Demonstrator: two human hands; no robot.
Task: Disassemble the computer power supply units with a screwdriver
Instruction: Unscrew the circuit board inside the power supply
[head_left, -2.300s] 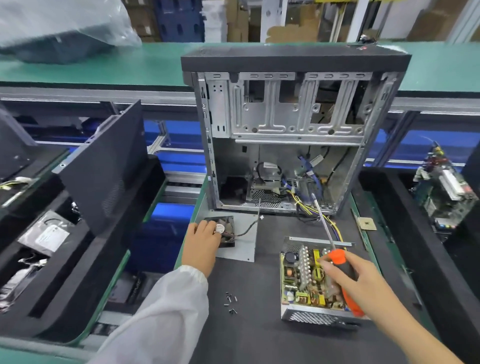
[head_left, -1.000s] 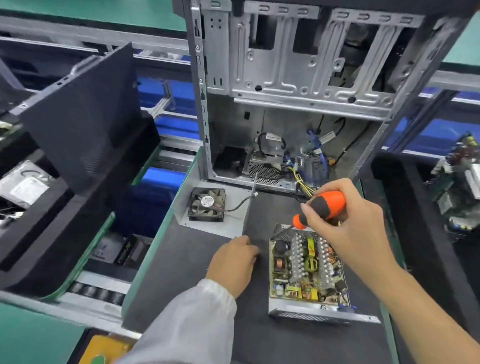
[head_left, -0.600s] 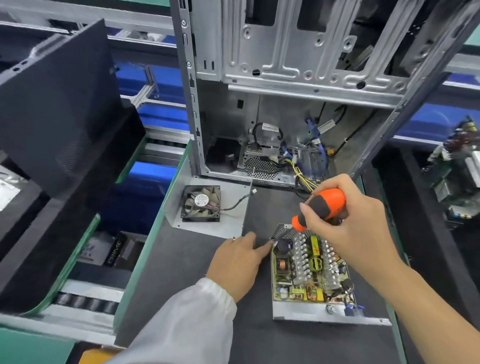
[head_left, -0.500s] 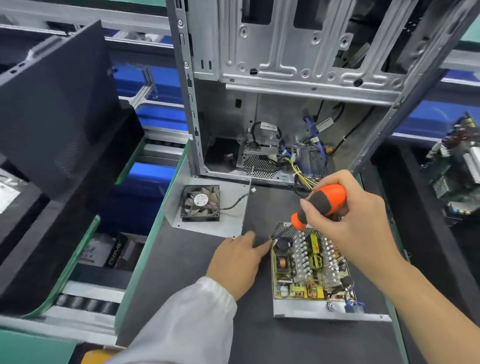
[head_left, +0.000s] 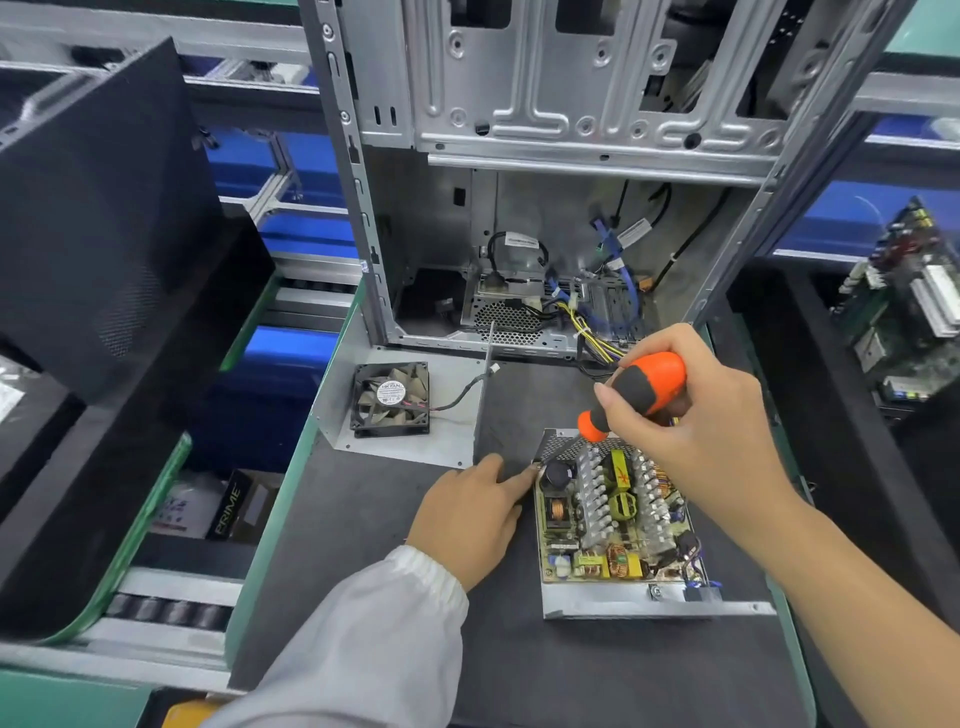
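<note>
The right hand (head_left: 696, 415) grips a screwdriver (head_left: 636, 392) by its orange-and-black handle, its thin shaft slanting to the far-left corner of the opened power supply unit (head_left: 613, 525), a shallow metal tray of ribbed heatsinks and copper coils on the dark matte counter (head_left: 374, 519). The left hand (head_left: 472, 506) rests flat beside it, relaxed fingertips touching that corner.

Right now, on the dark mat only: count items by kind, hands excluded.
Open power supply unit: 1
Screwdriver, gripped in the right hand: 1
Cooling fan on its metal cover plate: 1
Computer case, standing at the far edge: 1
Total: 4

The left hand rests on the mat with a fingertip at the unit's far-left corner.
</note>
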